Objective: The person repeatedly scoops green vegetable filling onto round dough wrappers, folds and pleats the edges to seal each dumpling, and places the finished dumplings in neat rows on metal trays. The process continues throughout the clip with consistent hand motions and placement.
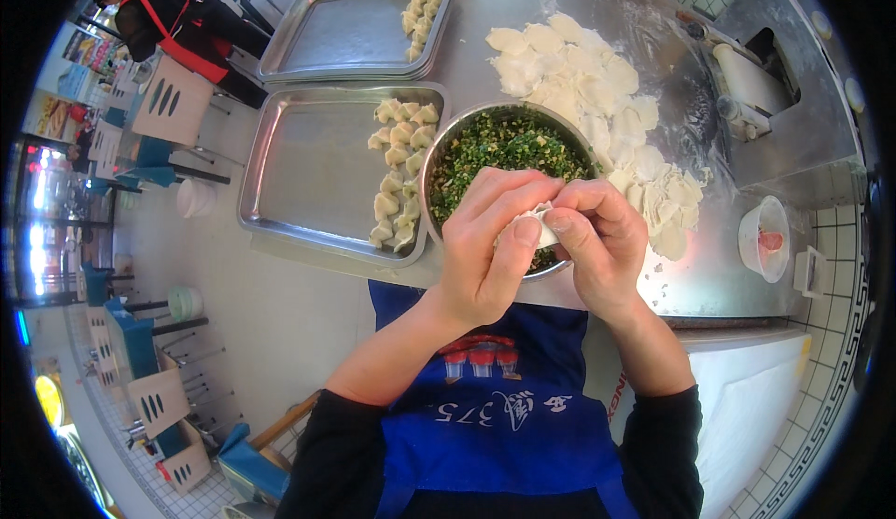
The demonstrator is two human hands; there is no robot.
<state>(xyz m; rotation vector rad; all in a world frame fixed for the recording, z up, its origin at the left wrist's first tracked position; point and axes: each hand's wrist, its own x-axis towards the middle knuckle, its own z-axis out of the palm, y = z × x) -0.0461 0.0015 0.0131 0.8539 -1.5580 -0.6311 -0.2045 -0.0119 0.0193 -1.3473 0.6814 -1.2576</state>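
My left hand (486,246) and my right hand (605,242) meet over the near side of a steel bowl (428,200). Between their thumbs and fingers is a white dough dumpling (540,228), its upper edge pleated. My fingers cover most of it, so whether filling shows cannot be told. Chopped green filling with pale bits (514,144) fills much of the bowl. Round dough wrappers (595,78) lie in overlapping heaps beyond and to the right of the bowl. Left of it, a metal tray (315,162) carries folded dumplings (397,155) along its right side.
Behind that tray, a stack of trays (336,25) bears more dumplings (423,11). A dough-rolling machine (752,88) stands at the right of the steel table (714,281), near a white plastic tub (763,239). Chairs (171,102) and a person in a red apron (182,29) are at left.
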